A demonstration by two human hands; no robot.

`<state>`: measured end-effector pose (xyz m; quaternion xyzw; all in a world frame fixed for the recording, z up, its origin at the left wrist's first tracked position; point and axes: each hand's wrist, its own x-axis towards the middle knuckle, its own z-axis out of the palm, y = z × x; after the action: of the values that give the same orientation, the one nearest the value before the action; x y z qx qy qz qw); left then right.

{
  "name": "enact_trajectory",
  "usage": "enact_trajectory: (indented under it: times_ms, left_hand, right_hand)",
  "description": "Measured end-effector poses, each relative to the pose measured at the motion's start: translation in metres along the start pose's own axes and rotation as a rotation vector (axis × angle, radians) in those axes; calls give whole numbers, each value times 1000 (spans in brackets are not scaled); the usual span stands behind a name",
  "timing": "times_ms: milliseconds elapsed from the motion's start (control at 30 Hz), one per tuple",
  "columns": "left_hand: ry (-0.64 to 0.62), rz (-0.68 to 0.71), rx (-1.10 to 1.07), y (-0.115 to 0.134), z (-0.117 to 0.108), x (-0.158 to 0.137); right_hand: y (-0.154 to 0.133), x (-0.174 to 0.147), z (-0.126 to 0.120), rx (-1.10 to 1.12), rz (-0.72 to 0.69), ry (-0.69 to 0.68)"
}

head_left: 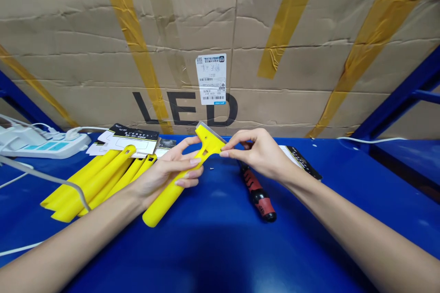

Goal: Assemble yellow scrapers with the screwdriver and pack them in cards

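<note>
My left hand [177, 165] is closed around the handle of a yellow scraper [168, 197], which is tilted with its head up and to the right. A metal blade edge [211, 132] runs along the top of that head. At the head's right corner, my right hand [259, 151] has thumb and forefinger pinched together, touching or very near the plastic. Whatever small thing the pinch may hold is hidden. Below the head, a tiny screw [211, 168] lies on the blue table [220, 252]. A red and black screwdriver handle [257, 192] rests beneath my right hand, its upper end covered.
Several yellow scraper handles [92, 183] lie at the left, with printed cards [132, 139] behind them. A white power strip [55, 146] and cables stand farther left. Another card [300, 162] is partly behind my right forearm. A large taped cardboard box [185, 32] closes off the back.
</note>
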<state>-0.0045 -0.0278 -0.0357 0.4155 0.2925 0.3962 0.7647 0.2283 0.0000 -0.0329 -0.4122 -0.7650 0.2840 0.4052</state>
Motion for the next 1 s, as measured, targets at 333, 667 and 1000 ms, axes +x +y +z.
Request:
enact_trajectory:
  times_ms: [333, 667, 1000]
  left_hand:
    - [-45, 9, 26, -1, 6, -2]
    - [26, 47, 0, -5, 13, -1]
    - [255, 148, -114, 1, -3, 2]
  right_hand:
    - [0, 2, -7, 53, 37, 48]
    - [15, 3, -7, -52, 85, 95]
    - [6, -11, 17, -569, -228, -327]
